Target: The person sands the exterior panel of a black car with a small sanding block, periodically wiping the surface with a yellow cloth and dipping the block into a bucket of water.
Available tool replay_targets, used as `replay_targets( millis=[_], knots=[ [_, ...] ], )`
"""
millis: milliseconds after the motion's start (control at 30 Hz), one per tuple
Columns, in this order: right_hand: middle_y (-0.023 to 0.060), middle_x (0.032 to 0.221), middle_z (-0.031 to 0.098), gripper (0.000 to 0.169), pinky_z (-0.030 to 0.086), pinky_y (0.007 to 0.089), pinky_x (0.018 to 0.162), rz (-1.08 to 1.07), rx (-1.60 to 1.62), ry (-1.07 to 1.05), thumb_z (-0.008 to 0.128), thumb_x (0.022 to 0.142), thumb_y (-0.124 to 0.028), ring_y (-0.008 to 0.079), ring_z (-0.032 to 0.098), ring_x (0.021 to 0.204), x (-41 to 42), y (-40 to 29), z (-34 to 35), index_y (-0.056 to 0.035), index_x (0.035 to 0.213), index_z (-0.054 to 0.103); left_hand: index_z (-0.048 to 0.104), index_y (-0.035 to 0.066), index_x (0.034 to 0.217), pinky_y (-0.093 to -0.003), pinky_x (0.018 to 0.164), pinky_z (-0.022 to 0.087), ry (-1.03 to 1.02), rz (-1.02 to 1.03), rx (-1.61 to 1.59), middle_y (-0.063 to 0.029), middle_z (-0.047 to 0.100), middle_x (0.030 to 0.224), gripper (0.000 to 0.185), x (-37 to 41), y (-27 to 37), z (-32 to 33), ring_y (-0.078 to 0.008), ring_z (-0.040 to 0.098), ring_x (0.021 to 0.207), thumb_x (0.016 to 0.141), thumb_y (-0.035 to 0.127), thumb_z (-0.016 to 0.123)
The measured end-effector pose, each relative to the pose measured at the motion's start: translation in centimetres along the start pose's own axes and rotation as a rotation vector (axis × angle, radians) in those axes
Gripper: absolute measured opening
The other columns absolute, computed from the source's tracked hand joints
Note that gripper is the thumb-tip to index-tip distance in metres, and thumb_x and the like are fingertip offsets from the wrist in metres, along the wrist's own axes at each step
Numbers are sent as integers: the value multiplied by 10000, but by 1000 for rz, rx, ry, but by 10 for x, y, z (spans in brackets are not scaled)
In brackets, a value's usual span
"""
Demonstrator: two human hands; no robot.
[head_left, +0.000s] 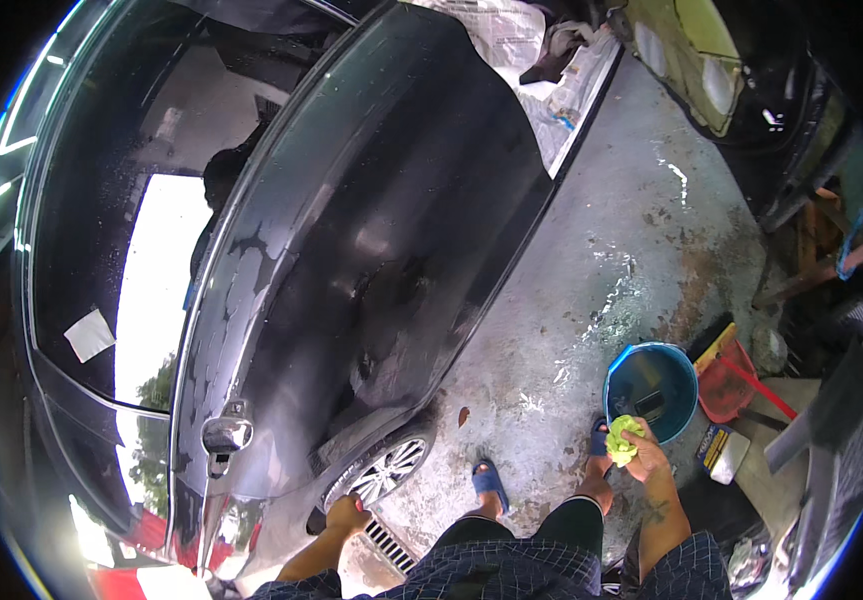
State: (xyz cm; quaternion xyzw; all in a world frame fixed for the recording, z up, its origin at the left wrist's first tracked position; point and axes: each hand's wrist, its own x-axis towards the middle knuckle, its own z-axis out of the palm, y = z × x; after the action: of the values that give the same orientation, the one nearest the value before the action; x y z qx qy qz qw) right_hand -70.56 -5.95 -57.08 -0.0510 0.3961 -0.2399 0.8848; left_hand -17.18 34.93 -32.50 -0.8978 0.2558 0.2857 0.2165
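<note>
My right hand (649, 454) grips a crumpled yellow-green cloth (624, 441) at the near edge of a round blue bucket (609, 379). The bucket holds dark liquid and a dark rectangular thing. My left hand (348, 514) hangs with its fingers curled beside the wheel (394, 469); whether it holds anything cannot be told. On the left stands a dark car, its door panel (431, 172) wet and shiny, with a chrome door handle (227, 435) and a window above.
A red dustpan (726, 382) and a yellow-and-blue package (721, 452) lie right of the bucket. A metal floor grate (388, 544) is near the wheel. The concrete floor (551, 300) is wet. Plastic and paper sheeting (506, 37) covers part of the car's front. Clutter lines the right side.
</note>
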Motion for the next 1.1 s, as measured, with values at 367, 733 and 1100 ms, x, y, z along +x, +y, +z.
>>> replay_targets(
  millis=[367, 733, 1100],
  knots=[
    [192, 1074, 737, 398, 571, 551, 881, -223, -1667, 899, 658, 1074, -452, 508, 708, 1009, 180, -59, -200, -109, 1266, 595, 609, 143, 1485, -527, 1091, 515, -157, -68, -258, -295, 716, 1309, 528, 2, 155, 29, -467, 672, 1261, 969, 101, 503],
    [210, 1778, 279, 764, 290, 494, 1319, -256, -2096, 416, 741, 959, -240, 412, 364, 1589, 302, 61, -424, -25, 1633, 451, 580, 143, 1569, -492, 1082, 545, -96, 23, -79, -308, 720, 1299, 663, -21, 119, 104, -452, 719, 1168, 935, -7, 459],
    [168, 1606, 524, 520, 359, 418, 1266, -97, -1103, 387, 591, 1090, -355, 294, 469, 1506, 348, 41, -456, -57, 1516, 586, 588, 159, 1564, -499, 1112, 526, -325, -202, -179, -331, 708, 1286, 607, -8, 137, 113, -468, 694, 1205, 980, 40, 470]
  ],
)
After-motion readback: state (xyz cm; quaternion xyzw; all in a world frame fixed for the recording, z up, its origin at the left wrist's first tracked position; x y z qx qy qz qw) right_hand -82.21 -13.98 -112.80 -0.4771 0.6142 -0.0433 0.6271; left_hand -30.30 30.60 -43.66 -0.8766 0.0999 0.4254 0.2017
